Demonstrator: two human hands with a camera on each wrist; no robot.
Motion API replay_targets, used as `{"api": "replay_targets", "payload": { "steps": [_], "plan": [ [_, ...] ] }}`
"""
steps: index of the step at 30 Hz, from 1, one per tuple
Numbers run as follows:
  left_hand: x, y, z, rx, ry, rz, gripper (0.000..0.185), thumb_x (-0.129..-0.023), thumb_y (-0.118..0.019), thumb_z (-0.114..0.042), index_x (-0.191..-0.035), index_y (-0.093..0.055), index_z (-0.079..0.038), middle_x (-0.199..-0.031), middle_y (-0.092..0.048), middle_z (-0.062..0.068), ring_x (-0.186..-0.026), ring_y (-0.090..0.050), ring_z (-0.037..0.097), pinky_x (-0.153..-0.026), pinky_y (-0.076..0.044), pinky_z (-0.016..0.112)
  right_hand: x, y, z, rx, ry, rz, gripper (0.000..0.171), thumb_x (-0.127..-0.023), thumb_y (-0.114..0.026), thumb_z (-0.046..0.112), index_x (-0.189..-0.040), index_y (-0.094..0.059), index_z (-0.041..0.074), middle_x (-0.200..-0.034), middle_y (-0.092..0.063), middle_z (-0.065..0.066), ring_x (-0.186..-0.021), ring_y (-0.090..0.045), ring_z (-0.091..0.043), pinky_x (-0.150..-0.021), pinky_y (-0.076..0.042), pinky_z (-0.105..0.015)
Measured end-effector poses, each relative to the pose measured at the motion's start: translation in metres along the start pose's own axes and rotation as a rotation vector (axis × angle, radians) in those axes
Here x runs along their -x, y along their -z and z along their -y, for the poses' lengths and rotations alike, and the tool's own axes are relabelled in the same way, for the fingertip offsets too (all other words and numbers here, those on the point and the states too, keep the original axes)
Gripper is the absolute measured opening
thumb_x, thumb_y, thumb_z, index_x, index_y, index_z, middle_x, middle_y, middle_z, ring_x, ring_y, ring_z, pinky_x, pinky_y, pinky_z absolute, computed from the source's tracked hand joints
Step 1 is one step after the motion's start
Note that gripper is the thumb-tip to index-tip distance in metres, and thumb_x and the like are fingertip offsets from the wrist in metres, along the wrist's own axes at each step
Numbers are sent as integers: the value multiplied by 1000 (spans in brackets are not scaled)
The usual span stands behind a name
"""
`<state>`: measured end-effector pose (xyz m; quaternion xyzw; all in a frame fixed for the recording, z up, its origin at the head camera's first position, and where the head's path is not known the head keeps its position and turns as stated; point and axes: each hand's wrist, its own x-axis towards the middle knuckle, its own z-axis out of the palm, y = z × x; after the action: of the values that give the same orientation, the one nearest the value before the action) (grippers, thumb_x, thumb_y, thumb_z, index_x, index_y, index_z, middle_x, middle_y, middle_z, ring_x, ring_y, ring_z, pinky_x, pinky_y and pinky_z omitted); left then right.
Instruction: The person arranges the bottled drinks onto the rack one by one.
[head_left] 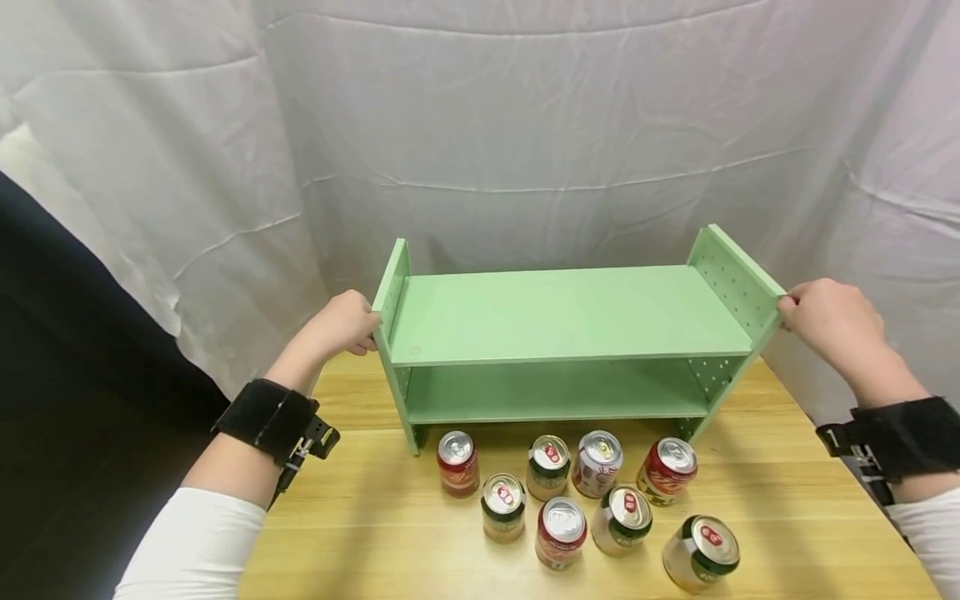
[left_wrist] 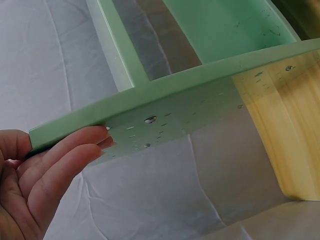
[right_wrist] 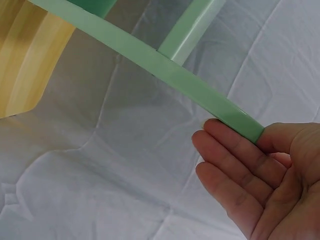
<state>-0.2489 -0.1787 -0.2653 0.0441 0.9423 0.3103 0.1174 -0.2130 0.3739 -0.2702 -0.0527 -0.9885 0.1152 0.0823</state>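
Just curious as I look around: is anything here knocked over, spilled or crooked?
One can, front right on the wooden table, leans noticeably; the other cans stand roughly upright. No spill shows. The green shelf sits level.

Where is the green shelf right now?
In the head view the green shelf stands at the back of the wooden table, behind the cans, with the left hand and right hand gripping its ends.
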Motion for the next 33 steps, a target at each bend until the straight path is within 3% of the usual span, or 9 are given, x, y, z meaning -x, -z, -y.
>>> {"api": "replay_targets", "payload": {
  "steps": [7,16,22,24,25,27,30,31,33],
  "plan": [
    [4,1,-3,-7,-5,-6,29,-89,-36,-6,-91,-58,12,-98,-64,31,-71,-68,24,-69,-59,34,3,-8,-5,-65,20,-70,40,-93,-37,26,-95,-65,-2,-86,-66,-25,-73,-55,-44,-48,-35,-36],
    [5,2,-3,-6,0,3,31,-90,-36,-6,-95,-58,15,-100,-63,32,-74,-69,26,-72,-59,36,25,-29,-3,-133,5,-136,60,-98,-38,39,-121,-47,-16,-104,-61,-33,-91,-52,-57,-68,-42,-59],
    [5,2,-1,6,5,19,32,-91,-35,-6,-98,-58,16,-105,-62,33,-81,-69,30,-73,-59,36,43,-44,-3,-194,-12,-209,64,-97,-44,42,-128,-43,-15,-112,-58,-33,-97,-53,-55,-70,-42,-56],
    [5,2,0,9,8,21,34,-91,-35,-6,-102,-57,18,-107,-61,34,-83,-69,31,-73,-59,35,50,-51,-4,-227,-6,-235,63,-96,-48,40,-128,-43,-14,-110,-60,-33,-95,-56,-54,-66,-46,-44],
    [6,2,1,10,9,23,35,-91,-35,-7,-103,-57,18,-108,-61,34,-84,-69,32,-74,-59,36,54,-55,-4,-239,3,-256,61,-95,-50,38,-128,-44,-13,-107,-61,-31,-88,-61,-48,-64,-47,-36],
    [6,3,2,14,8,24,36,-91,-35,-6,-105,-57,19,-109,-60,35,-85,-69,33,-74,-59,36,62,-64,-5,-257,37,-307,56,-93,-56,35,-124,-49,-11,-102,-64,-29,-73,-68,-17,-54,-41,-23],
    [8,5,3,20,10,26,34,-91,-35,-6,-102,-57,17,-112,-58,35,-86,-68,33,-74,-59,36,72,-79,-6,-258,104,-370,47,-88,-64,30,-115,-58,-8,-93,-68,-26,-66,-43,27,-47,-34,-16],
    [8,6,4,21,12,26,33,-92,-35,-6,-100,-57,16,-112,-58,35,-87,-68,33,-75,-59,35,74,-83,-5,-259,125,-380,44,-87,-66,30,-112,-59,-7,-91,-69,-25,-67,-31,35,-46,-34,-15],
    [10,8,5,19,12,27,30,-92,-35,-6,-96,-57,14,-112,-58,35,-87,-68,33,-74,-59,34,79,-91,-5,-261,152,-385,42,-84,-69,30,-107,-62,-5,-88,-69,-23,-69,-26,38,-46,-34,-15]
  ]
}}
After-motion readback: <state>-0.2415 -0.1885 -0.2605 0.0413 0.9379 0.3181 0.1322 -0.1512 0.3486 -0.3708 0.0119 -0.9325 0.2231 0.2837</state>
